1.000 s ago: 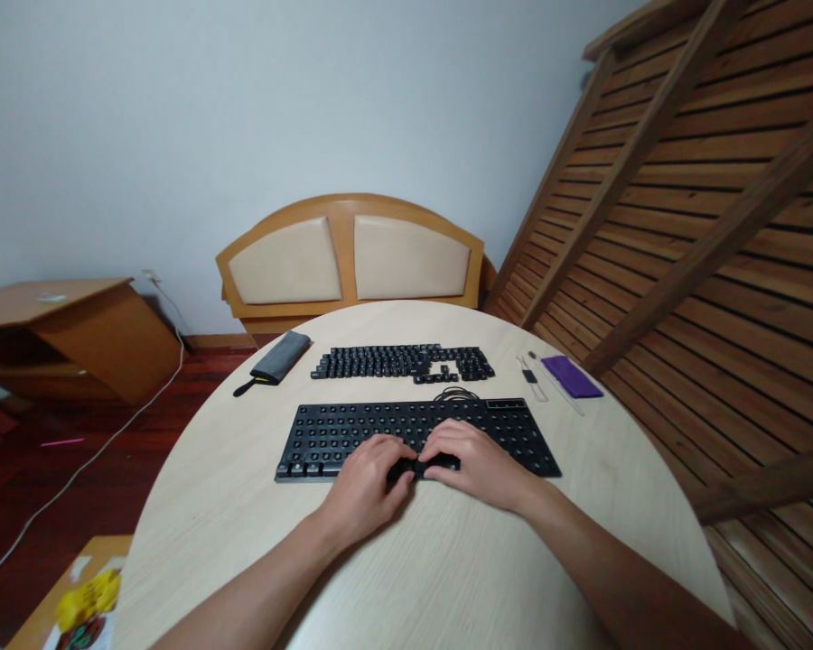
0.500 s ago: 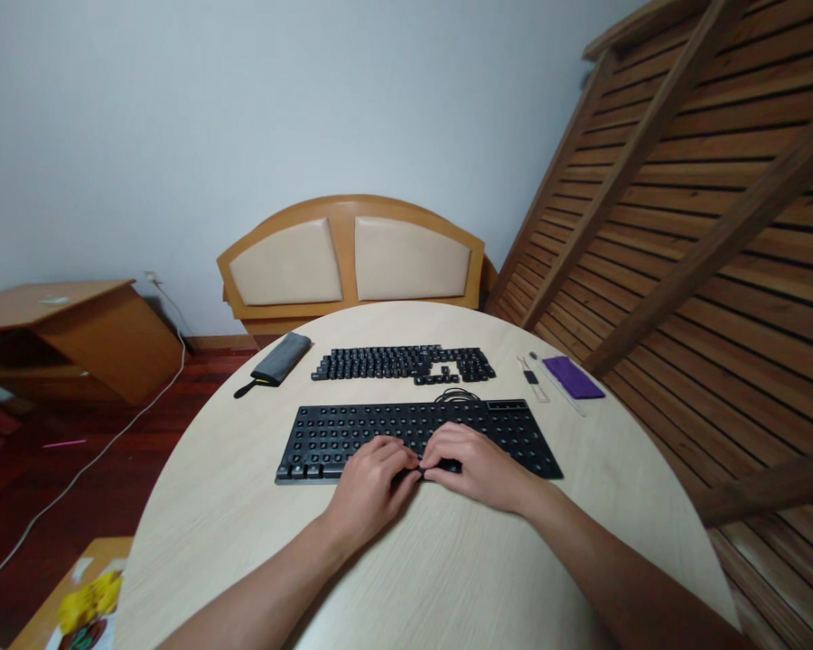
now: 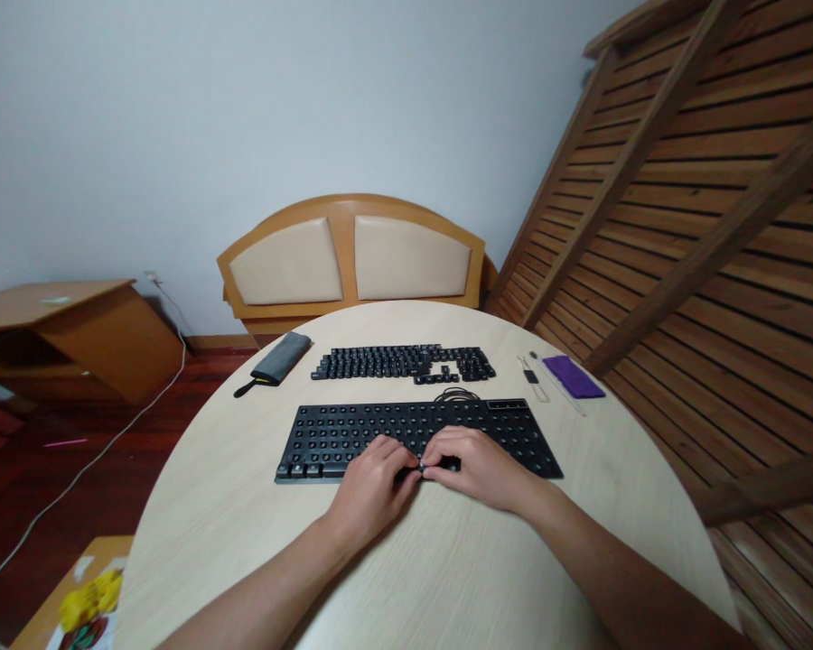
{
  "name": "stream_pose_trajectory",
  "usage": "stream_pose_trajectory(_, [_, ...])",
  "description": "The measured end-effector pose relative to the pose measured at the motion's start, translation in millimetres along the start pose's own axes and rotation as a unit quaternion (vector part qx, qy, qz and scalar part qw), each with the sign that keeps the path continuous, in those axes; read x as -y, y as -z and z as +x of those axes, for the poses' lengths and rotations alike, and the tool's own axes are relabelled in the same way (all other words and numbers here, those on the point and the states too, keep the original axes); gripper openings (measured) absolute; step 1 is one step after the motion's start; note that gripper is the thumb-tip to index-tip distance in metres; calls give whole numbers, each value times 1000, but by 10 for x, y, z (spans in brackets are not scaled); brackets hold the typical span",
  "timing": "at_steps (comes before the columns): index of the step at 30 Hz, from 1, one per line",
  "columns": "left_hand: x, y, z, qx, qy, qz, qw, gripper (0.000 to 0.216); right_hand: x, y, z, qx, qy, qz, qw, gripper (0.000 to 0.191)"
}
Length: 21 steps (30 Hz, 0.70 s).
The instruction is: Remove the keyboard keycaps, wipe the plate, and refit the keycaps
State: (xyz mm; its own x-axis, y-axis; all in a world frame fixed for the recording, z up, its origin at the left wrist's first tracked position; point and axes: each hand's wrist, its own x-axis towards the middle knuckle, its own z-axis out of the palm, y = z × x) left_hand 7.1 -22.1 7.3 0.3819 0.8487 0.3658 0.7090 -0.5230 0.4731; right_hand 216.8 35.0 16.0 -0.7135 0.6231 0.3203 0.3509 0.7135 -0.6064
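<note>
A black keyboard (image 3: 352, 429) with its keycaps taken off lies on the round pale wooden table (image 3: 244, 524). My left hand (image 3: 372, 483) and my right hand (image 3: 478, 465) meet at the middle of its front row. The fingers of both are curled and pressed onto a long black keycap (image 3: 450, 465), most of which they cover. Behind the keyboard the removed keycaps (image 3: 393, 361) are laid out in rows in keyboard order. The coiled keyboard cable (image 3: 455, 394) lies between the two.
A grey pouch (image 3: 281, 357) lies at the back left of the table. At the back right are a small wire tool (image 3: 532, 375) and a purple cloth (image 3: 573, 375). A padded wooden chair (image 3: 352, 257) stands behind, a slatted wooden frame (image 3: 684, 226) leans at right.
My hands have closed in toward each other over the long keycap, hiding most of it. Nothing else on the table has moved.
</note>
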Motion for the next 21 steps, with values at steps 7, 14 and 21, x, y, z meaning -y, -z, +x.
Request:
stream_pose_trajectory(7, [21, -2, 18, 15, 5, 16, 1000, 5, 54, -4, 16, 12, 3, -45, 999, 6])
stream_pose_trajectory(14, [27, 18, 24, 18, -7, 17, 1000, 6, 43, 9, 17, 32, 12, -89, 995, 4])
stream_pose_trajectory(21, [21, 59, 25, 29, -5, 30, 999, 5, -16, 37, -8, 16, 27, -41, 999, 10])
